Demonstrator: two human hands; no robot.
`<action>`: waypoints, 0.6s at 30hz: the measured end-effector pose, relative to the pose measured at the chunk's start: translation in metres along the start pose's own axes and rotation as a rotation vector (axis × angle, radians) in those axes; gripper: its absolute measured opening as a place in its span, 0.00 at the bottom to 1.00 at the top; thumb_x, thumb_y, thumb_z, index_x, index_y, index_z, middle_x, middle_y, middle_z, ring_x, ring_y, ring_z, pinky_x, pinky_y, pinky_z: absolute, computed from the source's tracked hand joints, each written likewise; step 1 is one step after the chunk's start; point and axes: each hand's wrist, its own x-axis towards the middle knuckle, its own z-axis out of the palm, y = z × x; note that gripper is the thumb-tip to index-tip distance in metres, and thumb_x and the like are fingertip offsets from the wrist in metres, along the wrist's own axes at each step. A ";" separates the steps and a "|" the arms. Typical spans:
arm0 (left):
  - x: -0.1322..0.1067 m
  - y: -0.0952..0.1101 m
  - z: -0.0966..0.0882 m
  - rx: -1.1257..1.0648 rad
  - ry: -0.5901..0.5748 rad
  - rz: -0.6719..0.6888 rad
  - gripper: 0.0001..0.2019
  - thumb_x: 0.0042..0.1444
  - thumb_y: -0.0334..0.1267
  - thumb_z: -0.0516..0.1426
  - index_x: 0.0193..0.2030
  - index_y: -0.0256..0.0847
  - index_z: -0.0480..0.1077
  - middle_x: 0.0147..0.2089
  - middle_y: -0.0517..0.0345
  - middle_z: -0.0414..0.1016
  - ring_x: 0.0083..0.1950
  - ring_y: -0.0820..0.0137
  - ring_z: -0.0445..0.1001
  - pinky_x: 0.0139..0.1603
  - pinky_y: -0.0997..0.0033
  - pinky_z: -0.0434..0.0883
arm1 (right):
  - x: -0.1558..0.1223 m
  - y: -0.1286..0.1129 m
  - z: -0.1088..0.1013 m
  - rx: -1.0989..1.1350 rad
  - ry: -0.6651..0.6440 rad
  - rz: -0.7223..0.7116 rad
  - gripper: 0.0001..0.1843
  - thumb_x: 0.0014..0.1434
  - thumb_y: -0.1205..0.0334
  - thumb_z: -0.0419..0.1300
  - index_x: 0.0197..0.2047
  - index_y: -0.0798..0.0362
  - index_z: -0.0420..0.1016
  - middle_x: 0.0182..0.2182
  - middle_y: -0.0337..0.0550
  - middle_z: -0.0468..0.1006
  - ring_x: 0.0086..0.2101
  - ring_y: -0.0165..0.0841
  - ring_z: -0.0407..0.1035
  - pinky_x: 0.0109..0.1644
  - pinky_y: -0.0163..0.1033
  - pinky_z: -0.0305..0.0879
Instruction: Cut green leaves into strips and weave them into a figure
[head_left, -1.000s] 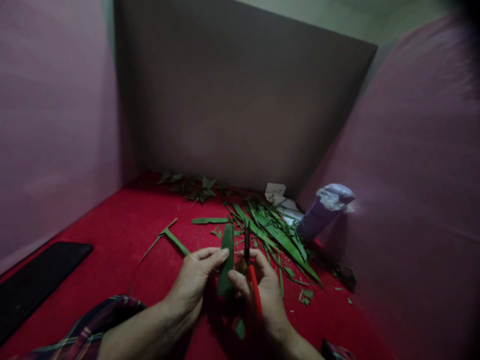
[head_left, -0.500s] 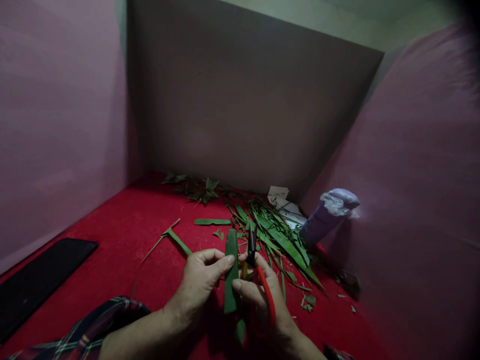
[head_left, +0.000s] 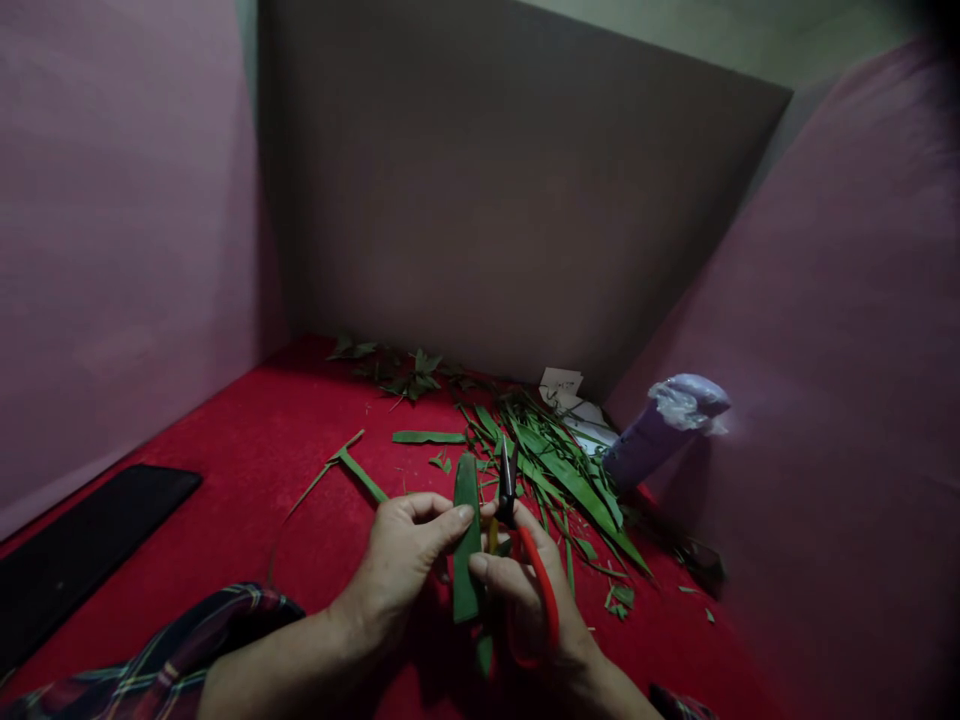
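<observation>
Centrally, the left hand [head_left: 401, 560] pinches a green leaf strip [head_left: 464, 545] between thumb and fingers, closed on it. The strip stands lengthwise between both hands. The right hand's [head_left: 566, 600] thumb touches its lower part, while the curled fingers hold red-handled scissors [head_left: 535, 555], blades slightly parted, near loose leaves [head_left: 566, 472].

The leaf strip [head_left: 466, 545] is green, the scissor handles [head_left: 545, 582] red, the left sleeve [head_left: 176, 655] plaid.
</observation>
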 end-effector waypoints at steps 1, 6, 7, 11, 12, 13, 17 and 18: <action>0.001 -0.001 0.000 -0.007 -0.002 -0.001 0.15 0.39 0.45 0.64 0.19 0.34 0.68 0.17 0.61 0.70 0.15 0.78 0.62 0.16 0.79 0.60 | 0.000 0.000 -0.001 0.008 -0.013 0.005 0.21 0.44 0.66 0.66 0.40 0.51 0.63 0.24 0.34 0.71 0.20 0.26 0.65 0.23 0.31 0.62; 0.004 -0.007 -0.001 -0.022 0.002 -0.026 0.15 0.41 0.44 0.63 0.19 0.35 0.66 0.12 0.65 0.64 0.12 0.79 0.60 0.14 0.80 0.60 | 0.002 -0.001 -0.003 0.046 -0.095 -0.004 0.19 0.48 0.69 0.62 0.42 0.51 0.62 0.24 0.36 0.74 0.20 0.29 0.68 0.25 0.35 0.65; 0.004 -0.007 -0.001 -0.018 0.002 -0.032 0.15 0.41 0.44 0.63 0.20 0.36 0.65 0.12 0.65 0.65 0.12 0.79 0.61 0.14 0.80 0.61 | 0.002 -0.001 -0.004 0.050 -0.108 -0.004 0.18 0.48 0.69 0.61 0.43 0.51 0.61 0.24 0.37 0.74 0.20 0.30 0.68 0.25 0.35 0.65; 0.003 -0.005 0.000 -0.015 0.007 -0.048 0.15 0.42 0.44 0.62 0.20 0.36 0.65 0.12 0.63 0.66 0.12 0.78 0.62 0.14 0.80 0.61 | 0.003 -0.001 -0.002 0.062 -0.128 0.001 0.18 0.48 0.69 0.60 0.42 0.51 0.61 0.21 0.36 0.74 0.19 0.31 0.69 0.25 0.37 0.66; 0.003 -0.004 0.000 -0.019 0.012 -0.052 0.15 0.41 0.44 0.63 0.20 0.36 0.65 0.12 0.64 0.66 0.12 0.79 0.62 0.13 0.81 0.61 | 0.003 -0.002 -0.001 0.066 -0.121 -0.001 0.18 0.48 0.69 0.61 0.41 0.51 0.61 0.21 0.36 0.74 0.19 0.32 0.69 0.24 0.37 0.65; 0.002 -0.004 0.001 -0.023 0.015 -0.056 0.15 0.41 0.44 0.63 0.20 0.35 0.65 0.12 0.63 0.66 0.12 0.79 0.62 0.13 0.81 0.60 | 0.002 -0.002 0.000 0.068 -0.109 -0.003 0.18 0.47 0.68 0.61 0.41 0.51 0.61 0.21 0.36 0.74 0.19 0.32 0.69 0.24 0.37 0.65; 0.004 -0.006 0.000 -0.018 0.008 -0.049 0.14 0.41 0.43 0.63 0.20 0.35 0.66 0.13 0.62 0.68 0.12 0.79 0.62 0.13 0.81 0.61 | 0.002 -0.004 0.001 0.048 -0.064 0.003 0.18 0.46 0.67 0.62 0.40 0.51 0.60 0.21 0.37 0.74 0.19 0.32 0.68 0.23 0.35 0.64; 0.005 -0.008 0.000 -0.013 -0.003 -0.043 0.14 0.42 0.43 0.63 0.21 0.35 0.66 0.13 0.62 0.68 0.12 0.79 0.62 0.13 0.81 0.61 | 0.002 -0.003 0.000 0.026 -0.055 0.008 0.18 0.46 0.66 0.62 0.40 0.51 0.61 0.22 0.37 0.74 0.19 0.31 0.68 0.23 0.35 0.64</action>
